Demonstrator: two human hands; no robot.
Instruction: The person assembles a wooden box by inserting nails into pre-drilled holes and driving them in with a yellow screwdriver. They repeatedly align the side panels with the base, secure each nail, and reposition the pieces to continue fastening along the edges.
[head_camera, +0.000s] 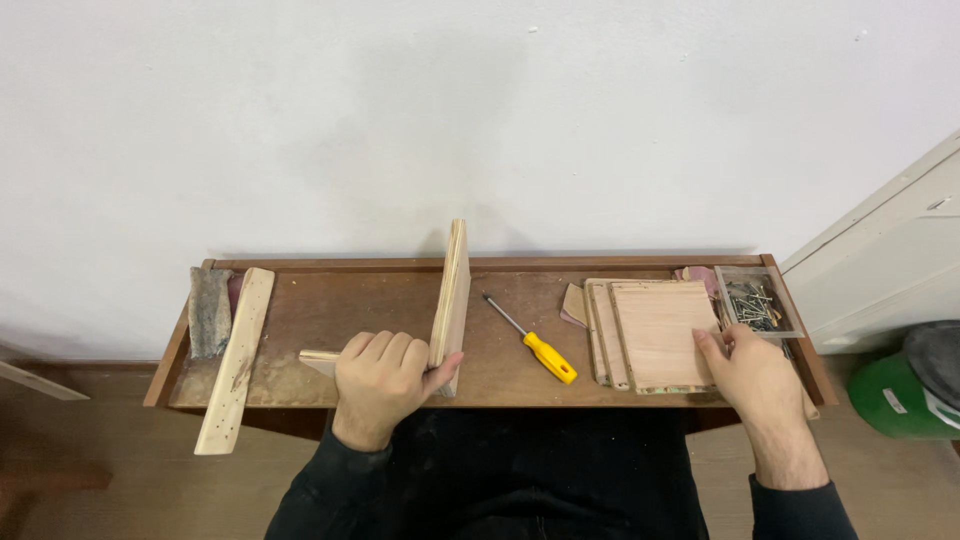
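A: Head view, containers first. What is recorded?

B: A small clear plastic box is seen at the far right of the long brown wooden tray table; a loose heap of dark metal nails or screws is held in it. The exact kind cannot be told.

A: And the held piece?

B: A pale plywood board is stood on edge near the middle of the table, its long axis running away from the person toward the white wall. It is gripped at its near end by the left hand, fingers curled shut, thumb pressed on the board's right face. A short pale wooden strip is partly covered by the same hand.

A: Right hand?

B: The right hand is laid, fingers loosely bent, on the near right corner of a stack of flat pale wooden panels; nothing is clamped.

A: Surroundings?

B: A yellow-handled screwdriver is lain between board and stack. At left, a long pale slat with holes and a grey rough block are noted.
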